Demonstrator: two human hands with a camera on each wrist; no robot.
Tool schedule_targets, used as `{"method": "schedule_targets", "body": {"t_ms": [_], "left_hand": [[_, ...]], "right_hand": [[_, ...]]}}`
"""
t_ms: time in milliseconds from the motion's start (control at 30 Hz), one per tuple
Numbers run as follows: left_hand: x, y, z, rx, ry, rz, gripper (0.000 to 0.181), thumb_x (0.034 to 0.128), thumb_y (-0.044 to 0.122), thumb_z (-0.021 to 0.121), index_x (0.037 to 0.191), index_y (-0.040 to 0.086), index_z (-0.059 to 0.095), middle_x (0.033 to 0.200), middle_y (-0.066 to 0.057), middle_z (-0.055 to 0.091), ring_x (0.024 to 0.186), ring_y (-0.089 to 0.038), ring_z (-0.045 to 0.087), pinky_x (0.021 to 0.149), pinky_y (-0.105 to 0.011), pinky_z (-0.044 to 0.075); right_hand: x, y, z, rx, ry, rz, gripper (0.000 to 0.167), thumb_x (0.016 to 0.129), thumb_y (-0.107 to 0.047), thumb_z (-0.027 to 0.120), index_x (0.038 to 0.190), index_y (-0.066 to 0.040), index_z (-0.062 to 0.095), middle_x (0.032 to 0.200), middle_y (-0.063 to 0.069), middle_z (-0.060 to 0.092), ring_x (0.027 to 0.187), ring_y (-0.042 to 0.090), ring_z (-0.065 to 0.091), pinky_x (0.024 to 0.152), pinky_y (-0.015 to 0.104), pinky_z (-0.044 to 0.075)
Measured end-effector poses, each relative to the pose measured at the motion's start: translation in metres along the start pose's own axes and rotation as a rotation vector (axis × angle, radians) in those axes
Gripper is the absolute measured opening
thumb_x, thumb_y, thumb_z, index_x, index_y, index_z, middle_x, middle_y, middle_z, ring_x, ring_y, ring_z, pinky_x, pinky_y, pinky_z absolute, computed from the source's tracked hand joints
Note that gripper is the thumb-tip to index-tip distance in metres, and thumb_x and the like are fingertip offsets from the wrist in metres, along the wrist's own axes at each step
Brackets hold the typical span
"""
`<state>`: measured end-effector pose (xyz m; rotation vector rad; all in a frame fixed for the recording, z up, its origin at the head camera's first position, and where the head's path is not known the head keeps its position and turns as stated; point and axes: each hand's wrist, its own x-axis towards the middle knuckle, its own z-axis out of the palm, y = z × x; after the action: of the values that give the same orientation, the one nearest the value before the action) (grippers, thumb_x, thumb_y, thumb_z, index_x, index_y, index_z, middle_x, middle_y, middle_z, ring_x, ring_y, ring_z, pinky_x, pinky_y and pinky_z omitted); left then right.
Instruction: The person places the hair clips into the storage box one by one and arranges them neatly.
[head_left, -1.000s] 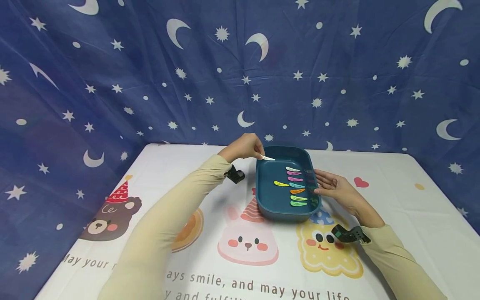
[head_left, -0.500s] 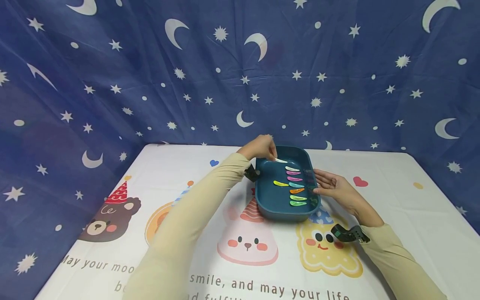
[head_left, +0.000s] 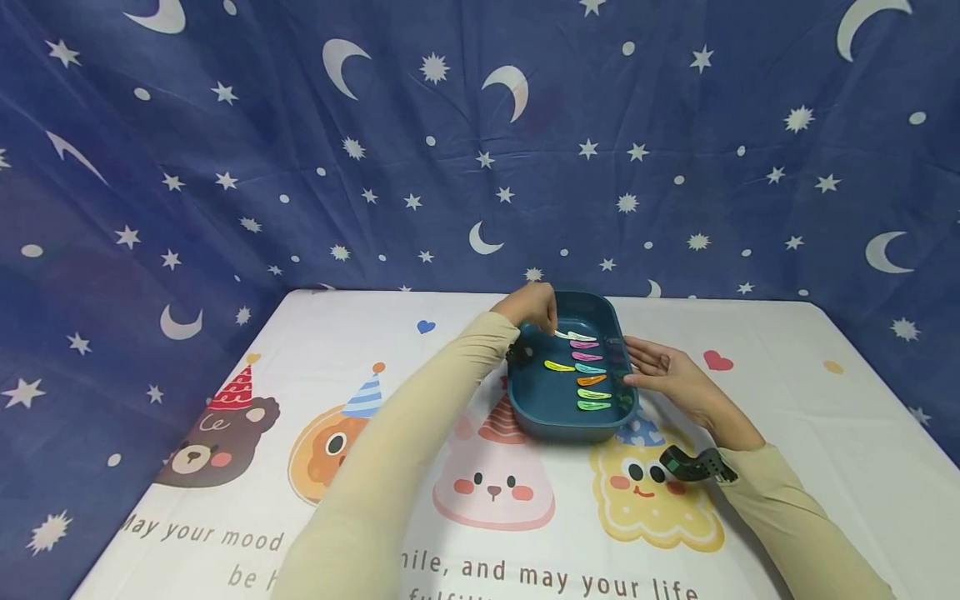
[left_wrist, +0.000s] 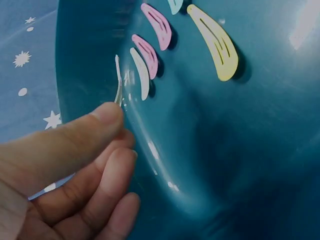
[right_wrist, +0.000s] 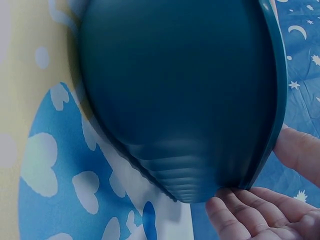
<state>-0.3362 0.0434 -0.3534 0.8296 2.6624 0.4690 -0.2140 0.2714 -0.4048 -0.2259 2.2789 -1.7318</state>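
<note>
My left hand (head_left: 534, 306) reaches over the far left part of a dark teal box (head_left: 536, 407). In the left wrist view, its thumb and forefinger pinch a white snap hair clip (left_wrist: 118, 75), seen edge-on above the box floor. Close to it lies another white hair clip (left_wrist: 142, 75), at the far end of a row. Along that row come two pink clips (left_wrist: 158, 27), a blue clip (head_left: 590, 369), an orange clip (head_left: 592, 380) and two green clips (head_left: 594, 406). A yellow clip (head_left: 559, 367) lies left of the row. My right hand (head_left: 675, 381) grips the box's right rim, thumb at the edge, fingers against the outer wall.
A white tablecloth (head_left: 810, 400) with printed cartoon figures and lettering lies under the box. Behind the table hangs a blue curtain (head_left: 420, 183) with moons and stars. Each wrist wears a dark strap, the right wrist strap (head_left: 697, 465) showing plainly.
My left hand has moved right and down into the box, bringing the pinched white clip beside the white clip at the row's far end. The right hand stays on the rim.
</note>
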Motion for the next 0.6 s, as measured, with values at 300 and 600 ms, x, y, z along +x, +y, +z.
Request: {"method": "schedule_targets", "body": {"t_ms": [300,600], "left_hand": [[0.002,-0.002,0.010,0.091,-0.014,-0.027,0.004,0.0799,0.009,0.073,0.076,0.007,0.075,0.084,-0.005,0.073,0.071,-0.011,0.063,0.068,-0.022,0.051],[0.006,-0.004,0.017,0.127,-0.039,-0.043,0.002,0.0766,0.008,0.076,0.078,0.008,0.075,0.085,-0.004,0.074,0.073,-0.012,0.065,0.069,-0.023,0.053]], "right_hand": [[0.001,-0.001,0.000,-0.007,-0.006,-0.011,0.075,0.089,-0.010,0.063,0.148,0.003,0.018,0.153,0.022,0.022,0.139,0.037,0.023,0.097,0.020,0.040],[0.002,0.002,0.000,0.000,-0.007,-0.005,0.075,0.089,-0.010,0.063,0.148,0.002,0.018,0.154,0.022,0.021,0.139,0.037,0.022,0.096,0.018,0.040]]}}
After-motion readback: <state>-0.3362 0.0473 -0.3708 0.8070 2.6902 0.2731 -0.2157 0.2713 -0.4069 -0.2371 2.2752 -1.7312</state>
